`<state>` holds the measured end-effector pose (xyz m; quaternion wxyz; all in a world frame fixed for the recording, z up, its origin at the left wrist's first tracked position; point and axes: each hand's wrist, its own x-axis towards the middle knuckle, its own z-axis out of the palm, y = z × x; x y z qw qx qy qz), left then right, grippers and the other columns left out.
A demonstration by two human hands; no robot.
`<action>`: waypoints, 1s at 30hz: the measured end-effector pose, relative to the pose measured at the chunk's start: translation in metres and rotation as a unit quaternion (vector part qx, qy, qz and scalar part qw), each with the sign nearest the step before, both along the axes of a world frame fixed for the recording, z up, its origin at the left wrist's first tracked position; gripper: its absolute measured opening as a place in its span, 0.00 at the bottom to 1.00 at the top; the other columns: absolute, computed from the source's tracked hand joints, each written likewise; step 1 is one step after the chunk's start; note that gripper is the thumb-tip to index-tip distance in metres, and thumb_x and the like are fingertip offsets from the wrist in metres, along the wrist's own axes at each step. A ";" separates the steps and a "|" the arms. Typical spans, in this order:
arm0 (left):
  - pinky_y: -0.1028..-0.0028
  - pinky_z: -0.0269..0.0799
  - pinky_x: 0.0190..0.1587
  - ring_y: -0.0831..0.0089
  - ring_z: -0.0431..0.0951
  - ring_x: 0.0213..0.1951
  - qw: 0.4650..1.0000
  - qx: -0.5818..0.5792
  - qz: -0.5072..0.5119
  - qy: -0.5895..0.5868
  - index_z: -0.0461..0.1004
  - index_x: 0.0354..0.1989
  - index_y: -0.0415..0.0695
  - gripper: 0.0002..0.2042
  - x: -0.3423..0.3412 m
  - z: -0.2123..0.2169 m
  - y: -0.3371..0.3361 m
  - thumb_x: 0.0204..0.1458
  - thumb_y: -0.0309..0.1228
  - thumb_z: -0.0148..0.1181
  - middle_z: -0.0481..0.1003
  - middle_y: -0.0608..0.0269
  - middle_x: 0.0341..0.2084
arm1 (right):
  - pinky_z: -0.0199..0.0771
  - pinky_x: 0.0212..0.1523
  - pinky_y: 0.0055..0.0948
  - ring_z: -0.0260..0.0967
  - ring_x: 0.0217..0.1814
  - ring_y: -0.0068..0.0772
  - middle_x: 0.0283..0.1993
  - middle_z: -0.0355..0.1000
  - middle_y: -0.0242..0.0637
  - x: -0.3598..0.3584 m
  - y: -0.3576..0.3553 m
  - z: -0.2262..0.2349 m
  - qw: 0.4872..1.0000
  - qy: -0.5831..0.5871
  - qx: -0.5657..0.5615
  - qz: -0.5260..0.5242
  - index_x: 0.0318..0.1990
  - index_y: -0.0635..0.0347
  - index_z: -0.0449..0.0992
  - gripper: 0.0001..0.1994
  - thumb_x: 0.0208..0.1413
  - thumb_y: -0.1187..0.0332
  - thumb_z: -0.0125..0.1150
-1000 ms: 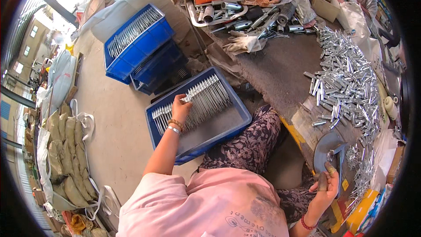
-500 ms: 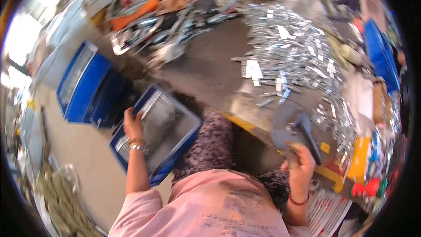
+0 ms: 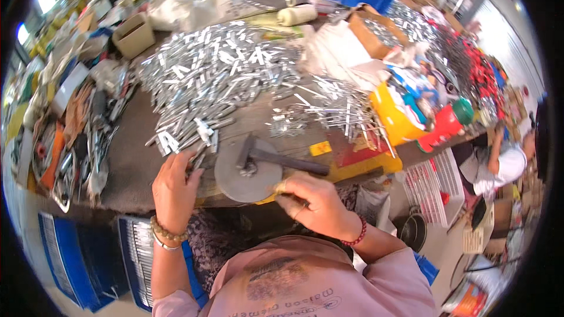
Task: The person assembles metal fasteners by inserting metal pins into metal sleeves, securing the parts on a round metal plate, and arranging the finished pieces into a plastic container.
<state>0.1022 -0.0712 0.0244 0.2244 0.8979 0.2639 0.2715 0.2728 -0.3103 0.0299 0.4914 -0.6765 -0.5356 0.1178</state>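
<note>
My left hand (image 3: 173,191) is at the near edge of a heap of small silvery metal strips (image 3: 205,70), with thumb and fingers closed on a strip (image 3: 200,157). Just right of it, a round grey plate (image 3: 235,182) lies on the workbench (image 3: 126,147). A hammer (image 3: 282,159) rests across the plate, its head near the middle and its dark handle pointing right. My right hand (image 3: 320,202) hovers by the plate's near right edge, fingers pinched together. Something yellowish shows at its fingertips, but I cannot make out what it holds.
Blue crates (image 3: 64,258) stand below the bench at left; a nearer blue crate (image 3: 138,258) holds rows of metal strips. Thin rods (image 3: 346,108), a yellow container (image 3: 396,114) and a red-green container (image 3: 446,124) lie right. Another person (image 3: 499,161) sits at far right.
My view has swung right toward the bench. My left hand has left the blue crate and come to the metal heap. My right hand stays near the plate and hammer.
</note>
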 end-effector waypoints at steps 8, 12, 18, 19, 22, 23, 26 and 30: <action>0.76 0.73 0.34 0.78 0.75 0.31 0.962 -0.248 0.029 -0.109 0.77 0.58 0.41 0.18 -0.001 0.001 -0.010 0.58 0.18 0.66 0.74 0.67 0.33 | 0.79 0.47 0.43 0.77 0.47 0.46 0.42 0.77 0.37 0.111 -0.044 0.013 0.874 -0.353 -0.044 -0.332 0.41 0.53 0.83 0.09 0.52 0.76 0.70; 0.77 0.82 0.34 0.77 0.82 0.31 0.879 -0.423 0.011 -0.221 0.75 0.59 0.38 0.15 -0.005 0.004 -0.018 0.64 0.20 0.59 0.76 0.67 0.36 | 0.77 0.47 0.42 0.74 0.47 0.44 0.41 0.73 0.36 0.132 -0.039 0.006 0.865 -0.396 -0.088 -0.295 0.36 0.56 0.81 0.08 0.47 0.76 0.70; 0.81 0.78 0.36 0.81 0.81 0.32 0.885 -0.454 -0.046 -0.088 0.82 0.49 0.39 0.11 -0.011 -0.007 -0.036 0.58 0.17 0.69 0.83 0.65 0.41 | 0.77 0.47 0.42 0.73 0.48 0.43 0.40 0.70 0.36 0.139 -0.026 0.000 0.856 -0.445 -0.132 -0.229 0.32 0.57 0.77 0.07 0.44 0.76 0.68; 0.81 0.75 0.37 0.81 0.80 0.33 0.908 -0.397 -0.059 -0.119 0.84 0.44 0.40 0.10 -0.008 -0.011 -0.040 0.55 0.18 0.73 0.83 0.66 0.37 | 0.77 0.47 0.42 0.73 0.48 0.43 0.40 0.70 0.37 0.138 -0.027 0.002 0.864 -0.438 -0.130 -0.213 0.32 0.58 0.76 0.07 0.44 0.77 0.68; 0.82 0.72 0.35 0.84 0.78 0.33 0.950 -0.277 -0.087 -0.112 0.84 0.44 0.39 0.10 -0.004 -0.018 -0.044 0.55 0.15 0.72 0.83 0.67 0.36 | 0.78 0.46 0.42 0.72 0.48 0.44 0.40 0.70 0.37 0.130 -0.031 0.004 0.882 -0.408 -0.110 -0.208 0.32 0.57 0.76 0.08 0.44 0.77 0.67; 0.78 0.73 0.36 0.80 0.79 0.33 0.952 -0.276 -0.076 -0.111 0.85 0.43 0.39 0.09 0.000 -0.015 -0.046 0.53 0.17 0.73 0.82 0.66 0.34 | 0.79 0.43 0.43 0.74 0.45 0.46 0.38 0.70 0.38 0.128 -0.030 0.006 0.884 -0.412 -0.095 -0.201 0.34 0.57 0.75 0.09 0.44 0.77 0.67; 0.74 0.74 0.38 0.74 0.80 0.34 0.982 -0.143 -0.097 -0.080 0.86 0.42 0.39 0.10 0.006 -0.008 -0.045 0.51 0.18 0.74 0.82 0.62 0.33 | 0.80 0.39 0.38 0.78 0.40 0.41 0.37 0.73 0.37 0.119 -0.027 0.003 0.899 -0.382 -0.089 -0.195 0.40 0.58 0.77 0.11 0.48 0.78 0.70; 0.71 0.74 0.39 0.66 0.80 0.35 0.988 -0.120 -0.080 -0.051 0.86 0.41 0.38 0.10 0.002 -0.014 -0.043 0.50 0.19 0.75 0.79 0.58 0.32 | 0.82 0.38 0.29 0.82 0.39 0.30 0.38 0.79 0.34 0.070 -0.002 0.018 0.978 -0.030 -0.098 -0.180 0.47 0.61 0.78 0.11 0.57 0.80 0.69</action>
